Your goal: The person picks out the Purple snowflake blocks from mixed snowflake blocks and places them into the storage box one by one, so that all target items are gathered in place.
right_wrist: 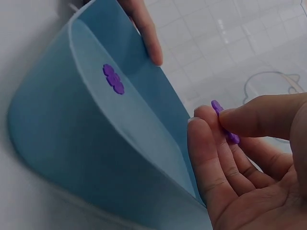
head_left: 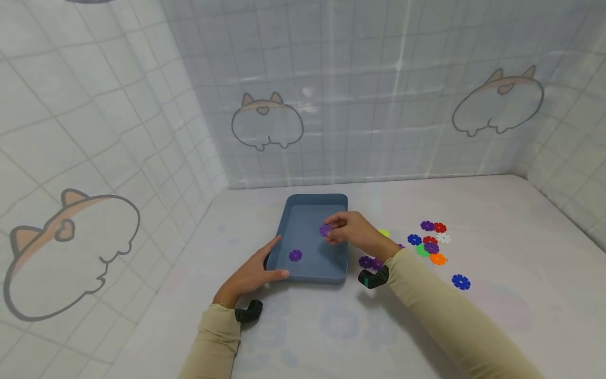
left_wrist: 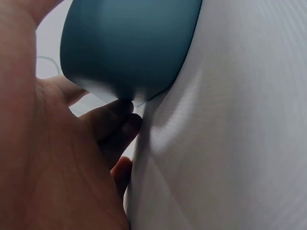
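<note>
Over the blue-grey tray (head_left: 312,279), my right hand (head_left: 347,229) pinches a purple flower-shaped plastic disc (head_left: 325,230) between thumb and fingertips. In the right wrist view that disc (right_wrist: 225,122) stands edge-on against the fingers. A second purple disc (head_left: 295,255) lies on the tray floor, toward the near left. My left hand (head_left: 253,275) holds the tray's near left corner, thumb at the front rim and index finger along the left side. Its other fingers (left_wrist: 115,117) are bent close to the tray's outer wall (left_wrist: 129,43) in the left wrist view.
Right of the tray, several more discs lie scattered on the white cloth: purple (head_left: 427,226), red (head_left: 440,227), white (head_left: 443,238), green (head_left: 422,250), orange (head_left: 438,259) and blue (head_left: 461,282). My right forearm partly covers some of them. A tiled-pattern curtain (head_left: 360,116) stands behind.
</note>
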### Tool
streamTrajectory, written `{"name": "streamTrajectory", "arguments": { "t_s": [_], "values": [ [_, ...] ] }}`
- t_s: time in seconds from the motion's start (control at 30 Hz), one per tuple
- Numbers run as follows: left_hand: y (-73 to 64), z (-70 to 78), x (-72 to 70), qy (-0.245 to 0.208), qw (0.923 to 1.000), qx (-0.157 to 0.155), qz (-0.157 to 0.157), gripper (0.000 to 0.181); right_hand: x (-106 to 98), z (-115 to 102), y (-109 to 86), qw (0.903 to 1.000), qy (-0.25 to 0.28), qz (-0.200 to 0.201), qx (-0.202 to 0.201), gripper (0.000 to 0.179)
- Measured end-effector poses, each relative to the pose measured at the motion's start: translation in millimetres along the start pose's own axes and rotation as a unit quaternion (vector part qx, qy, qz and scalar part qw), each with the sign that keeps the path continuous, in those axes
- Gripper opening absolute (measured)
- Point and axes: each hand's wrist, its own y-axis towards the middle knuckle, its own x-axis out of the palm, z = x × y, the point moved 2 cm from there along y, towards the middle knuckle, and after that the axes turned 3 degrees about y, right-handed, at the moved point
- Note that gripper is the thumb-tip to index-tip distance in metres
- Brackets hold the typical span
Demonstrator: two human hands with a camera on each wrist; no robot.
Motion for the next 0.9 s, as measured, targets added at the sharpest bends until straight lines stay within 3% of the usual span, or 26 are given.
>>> {"name": "streamTrajectory", "arguments": {
  "t_s": [0.53, 0.9],
  "values": [
    [-0.1, 3.5, -0.8, -0.003, 1.0, -0.008, -0.001, 0.096, 13, -3, 17.0, 0.9996, 0.004, -0.025, -0.012, 0.04],
    [-0.5, 5.2, -0.9, -0.007, 0.9999, -0.007, -0.002, 0.095, 22, -2, 29.1, 0.9998, -0.013, -0.015, 0.002, 0.033]
  ]
}}
